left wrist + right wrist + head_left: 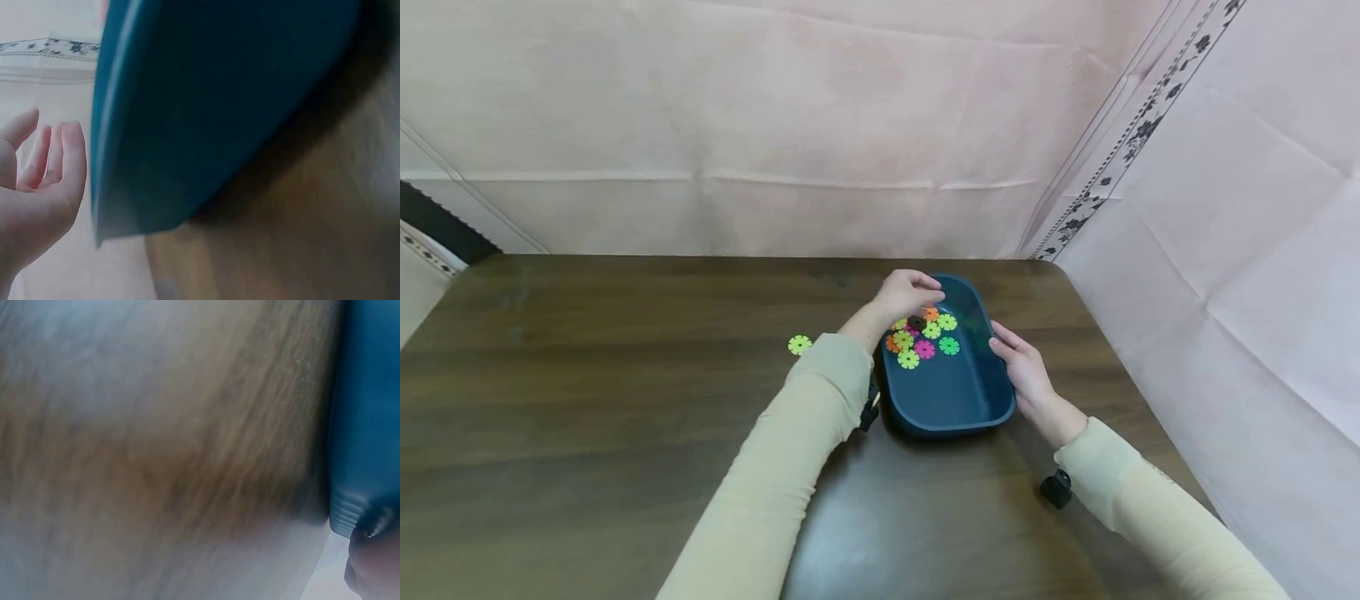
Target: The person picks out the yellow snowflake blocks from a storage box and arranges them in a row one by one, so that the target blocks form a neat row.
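Note:
A dark blue plastic tub [951, 396] stands on the table, with several flower-shaped discs [924, 349] in yellow, green, pink, orange and brown in its left part. My left hand [906, 297] hovers over the tub's far left side, above the discs. In the left wrist view its thumb and loosely bent fingers [74, 153] stand apart with nothing between them, past the tub's rim. My right hand [1028, 372] holds the tub by its right wall. The right wrist view catches only part of that hand [378, 559] against the tub's ridged outside [347, 509].
One yellow-green disc [800, 344] lies on the brown wooden table [625, 417], left of the tub and close by my left sleeve [805, 417]. Pale cloth [775, 125] with a floral border hangs behind the table and along its right side.

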A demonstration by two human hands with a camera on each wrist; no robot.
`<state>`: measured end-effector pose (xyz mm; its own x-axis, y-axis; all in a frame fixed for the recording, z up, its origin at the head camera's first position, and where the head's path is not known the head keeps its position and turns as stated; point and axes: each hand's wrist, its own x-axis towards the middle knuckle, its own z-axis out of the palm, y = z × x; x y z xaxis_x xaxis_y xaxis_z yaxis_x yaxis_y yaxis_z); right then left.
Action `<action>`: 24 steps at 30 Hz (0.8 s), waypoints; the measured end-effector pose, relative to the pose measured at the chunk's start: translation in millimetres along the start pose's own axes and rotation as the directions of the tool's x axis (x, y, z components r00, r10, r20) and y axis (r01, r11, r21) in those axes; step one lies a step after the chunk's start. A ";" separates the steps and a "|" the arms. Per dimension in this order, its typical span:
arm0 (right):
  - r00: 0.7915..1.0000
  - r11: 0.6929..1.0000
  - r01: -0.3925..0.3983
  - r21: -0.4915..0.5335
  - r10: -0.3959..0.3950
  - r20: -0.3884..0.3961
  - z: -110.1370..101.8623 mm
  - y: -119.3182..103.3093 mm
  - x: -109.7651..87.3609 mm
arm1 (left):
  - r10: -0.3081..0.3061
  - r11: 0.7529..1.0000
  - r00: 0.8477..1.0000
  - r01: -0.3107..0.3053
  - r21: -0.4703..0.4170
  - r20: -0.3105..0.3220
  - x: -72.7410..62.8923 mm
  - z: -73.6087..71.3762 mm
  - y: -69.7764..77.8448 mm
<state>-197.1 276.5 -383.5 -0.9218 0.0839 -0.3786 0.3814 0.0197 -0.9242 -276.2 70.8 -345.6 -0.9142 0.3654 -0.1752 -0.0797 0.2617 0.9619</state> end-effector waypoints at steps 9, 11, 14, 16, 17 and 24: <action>1.000 1.000 -0.004 0.012 0.004 -0.019 -1.2 0.9 1.3 | -0.118 0.989 0.993 0.116 0.088 0.019 14.0 21.3 -4.8; 1.000 1.000 -0.001 0.005 0.001 -0.023 0.0 0.3 2.0 | -0.146 0.983 0.989 0.141 0.121 0.033 13.5 18.4 -4.0; 1.000 1.000 0.005 0.002 -0.005 -0.022 1.5 -1.2 2.7 | -0.164 0.981 0.985 0.158 0.111 0.050 13.1 12.4 -0.1; 1.000 1.000 0.008 0.001 -0.008 -0.026 1.8 -2.3 2.5 | -0.166 0.983 0.984 0.161 0.083 0.058 12.8 8.7 3.6; 1.000 1.000 0.010 0.001 -0.010 -0.026 1.6 -2.7 2.4 | -0.166 0.984 0.984 0.161 0.070 0.066 12.9 7.4 5.1; 1.000 1.000 0.012 0.002 -0.012 -0.023 -0.1 1.1 2.2 | -0.155 0.987 0.985 0.153 0.040 0.073 13.4 8.7 13.2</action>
<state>-198.7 276.8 -385.4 -0.9243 0.1065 -0.3666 0.3704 0.0185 -0.9287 -286.0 87.0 -337.1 -0.8592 0.3848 -0.3373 -0.2022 0.3503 0.9146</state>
